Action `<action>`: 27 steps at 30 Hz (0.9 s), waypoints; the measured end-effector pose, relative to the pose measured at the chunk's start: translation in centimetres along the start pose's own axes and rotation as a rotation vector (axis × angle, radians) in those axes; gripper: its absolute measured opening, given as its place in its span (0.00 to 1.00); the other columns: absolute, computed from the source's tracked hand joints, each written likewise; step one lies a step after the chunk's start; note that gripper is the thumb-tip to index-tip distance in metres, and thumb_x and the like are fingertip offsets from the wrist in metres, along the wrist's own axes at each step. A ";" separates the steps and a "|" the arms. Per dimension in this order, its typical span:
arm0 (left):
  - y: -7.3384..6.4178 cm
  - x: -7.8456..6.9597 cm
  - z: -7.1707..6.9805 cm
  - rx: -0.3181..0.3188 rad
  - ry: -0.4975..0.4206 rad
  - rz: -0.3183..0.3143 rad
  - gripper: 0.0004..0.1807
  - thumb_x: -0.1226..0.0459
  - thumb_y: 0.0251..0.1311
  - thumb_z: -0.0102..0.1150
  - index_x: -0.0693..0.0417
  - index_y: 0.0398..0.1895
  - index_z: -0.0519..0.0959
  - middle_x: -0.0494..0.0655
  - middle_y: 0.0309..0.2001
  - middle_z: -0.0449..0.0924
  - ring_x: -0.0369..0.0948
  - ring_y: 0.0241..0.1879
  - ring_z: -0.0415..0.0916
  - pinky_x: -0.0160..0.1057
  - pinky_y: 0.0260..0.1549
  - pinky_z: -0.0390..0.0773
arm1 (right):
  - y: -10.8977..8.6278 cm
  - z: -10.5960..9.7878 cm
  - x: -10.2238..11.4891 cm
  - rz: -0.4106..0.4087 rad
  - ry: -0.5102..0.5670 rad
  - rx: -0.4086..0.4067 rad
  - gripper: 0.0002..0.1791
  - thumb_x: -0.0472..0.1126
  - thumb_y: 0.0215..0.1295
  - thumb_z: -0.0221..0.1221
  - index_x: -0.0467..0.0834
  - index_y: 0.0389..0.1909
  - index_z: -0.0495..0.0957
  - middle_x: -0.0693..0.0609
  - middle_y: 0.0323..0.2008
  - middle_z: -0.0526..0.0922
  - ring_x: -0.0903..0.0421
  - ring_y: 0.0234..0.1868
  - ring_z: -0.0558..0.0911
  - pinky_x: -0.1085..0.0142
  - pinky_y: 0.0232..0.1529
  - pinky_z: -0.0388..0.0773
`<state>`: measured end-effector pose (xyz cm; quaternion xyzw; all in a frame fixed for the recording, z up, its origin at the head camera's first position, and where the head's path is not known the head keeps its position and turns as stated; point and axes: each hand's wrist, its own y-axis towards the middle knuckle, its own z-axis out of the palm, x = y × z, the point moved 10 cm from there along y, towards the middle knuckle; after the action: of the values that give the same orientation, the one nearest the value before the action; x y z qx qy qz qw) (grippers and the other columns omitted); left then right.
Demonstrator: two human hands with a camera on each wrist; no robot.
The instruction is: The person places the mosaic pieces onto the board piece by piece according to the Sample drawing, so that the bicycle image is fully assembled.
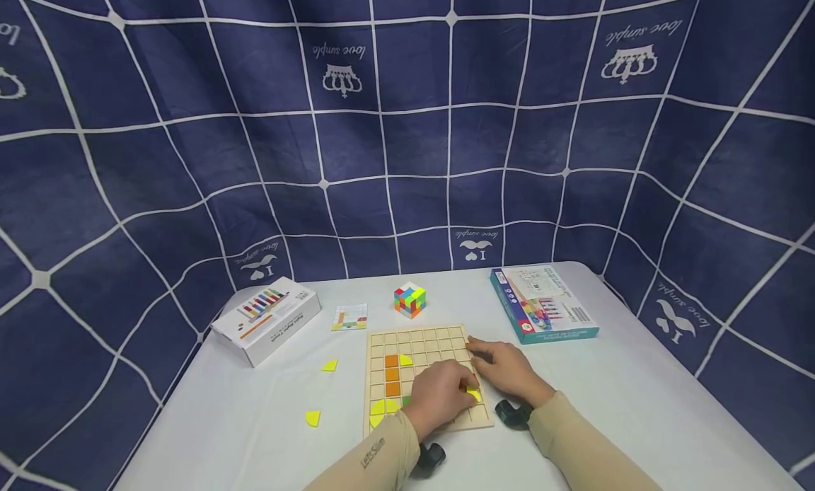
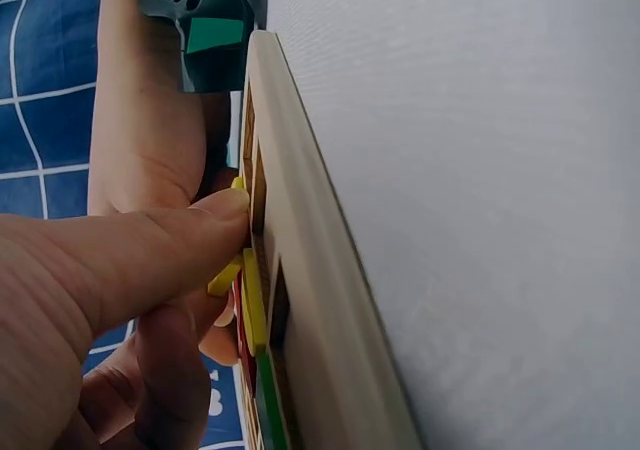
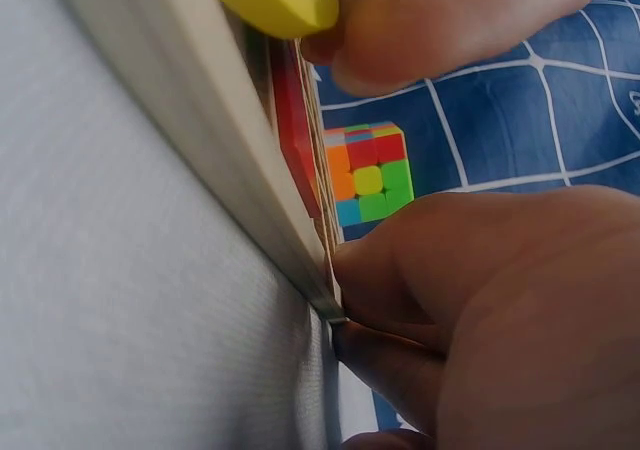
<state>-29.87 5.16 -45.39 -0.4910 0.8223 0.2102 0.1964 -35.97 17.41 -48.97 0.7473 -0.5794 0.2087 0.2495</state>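
A square wooden grid board [image 1: 417, 337] lies on the table with orange tiles [image 1: 392, 375], yellow quarter-circle tiles [image 1: 378, 407] and a partly hidden green tile [image 1: 407, 401] in its cells. My left hand [image 1: 442, 392] reaches over its near right part, pinching a yellow quarter-circle tile [image 1: 474, 393]. In the left wrist view the thumb and fingers meet at this tilted yellow tile [image 2: 225, 275]. A red tile [image 3: 294, 135] sits close by on the board. My right hand [image 1: 506, 367] grips the board's right edge between thumb and fingers.
Two loose yellow tiles [image 1: 313, 418] lie left of the board. Behind it are a pattern card [image 1: 349, 318] and a puzzle cube [image 1: 410, 300]. A white box [image 1: 267, 321] stands back left, a teal-edged box [image 1: 543, 304] back right. A patterned blue curtain [image 1: 407, 144] surrounds the table.
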 end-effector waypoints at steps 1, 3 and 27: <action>0.0 0.0 0.0 -0.002 -0.002 -0.001 0.11 0.61 0.48 0.80 0.40 0.36 0.91 0.30 0.29 0.78 0.29 0.27 0.67 0.33 0.24 0.66 | 0.0 0.0 0.0 -0.001 -0.003 0.002 0.20 0.46 0.71 0.63 0.51 0.62 0.83 0.56 0.68 0.78 0.46 0.71 0.75 0.43 0.69 0.68; 0.1 0.1 0.0 -0.001 -0.008 -0.010 0.10 0.60 0.47 0.81 0.40 0.34 0.91 0.29 0.29 0.78 0.28 0.27 0.67 0.33 0.25 0.66 | 0.0 0.0 0.1 -0.003 -0.003 0.005 0.20 0.46 0.71 0.63 0.51 0.62 0.83 0.55 0.68 0.78 0.45 0.71 0.75 0.43 0.69 0.68; -0.7 -1.3 -0.7 -0.064 0.202 0.112 0.01 0.57 0.53 0.77 0.36 0.28 0.92 0.25 0.30 0.85 0.23 0.30 0.75 0.28 0.24 0.66 | 0.0 0.1 0.0 0.003 0.004 0.009 0.20 0.46 0.71 0.62 0.51 0.62 0.83 0.55 0.69 0.77 0.44 0.71 0.74 0.41 0.69 0.68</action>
<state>-28.74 5.41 -44.22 -0.4690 0.8569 0.1965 0.0846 -35.98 17.40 -49.04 0.7471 -0.5793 0.2130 0.2468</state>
